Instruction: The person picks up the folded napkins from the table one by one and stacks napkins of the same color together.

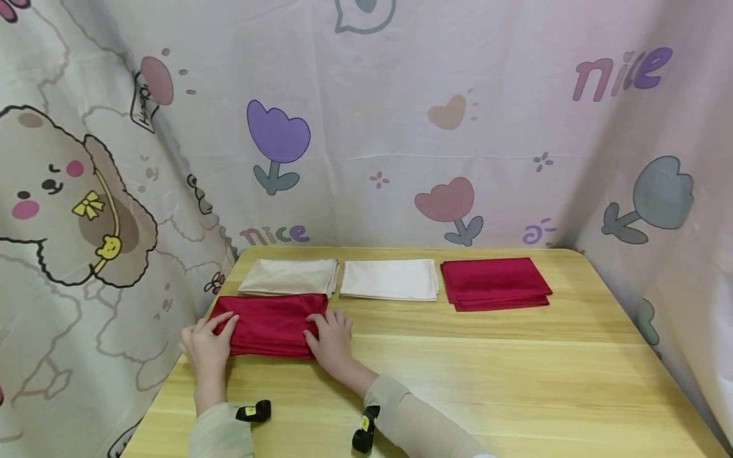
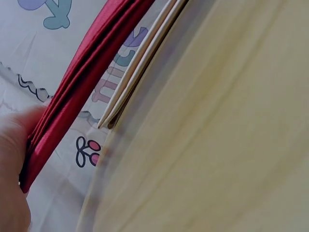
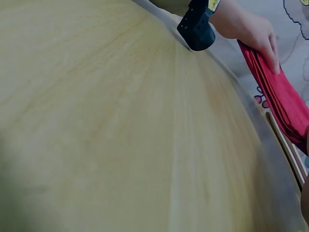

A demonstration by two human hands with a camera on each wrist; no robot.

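A folded red cloth point(image 1: 269, 326) is held at both ends, in front of the beige cloth at the table's left. My left hand point(image 1: 207, 346) grips its left end, thumb on top; in the left wrist view the left hand point(image 2: 13, 169) pinches the layered edge of the red cloth point(image 2: 72, 96). My right hand point(image 1: 332, 343) grips the right end with fingers bent over it. In the right wrist view the red cloth point(image 3: 280, 96) stretches between the hands, its layers facing the camera; the cloth appears lifted off the table.
Along the back of the wooden table point(image 1: 458, 381) lie a folded beige cloth point(image 1: 289, 277), a folded white cloth point(image 1: 389, 280) and another folded red cloth point(image 1: 495, 282). A patterned curtain point(image 1: 366, 127) hangs behind and at both sides.
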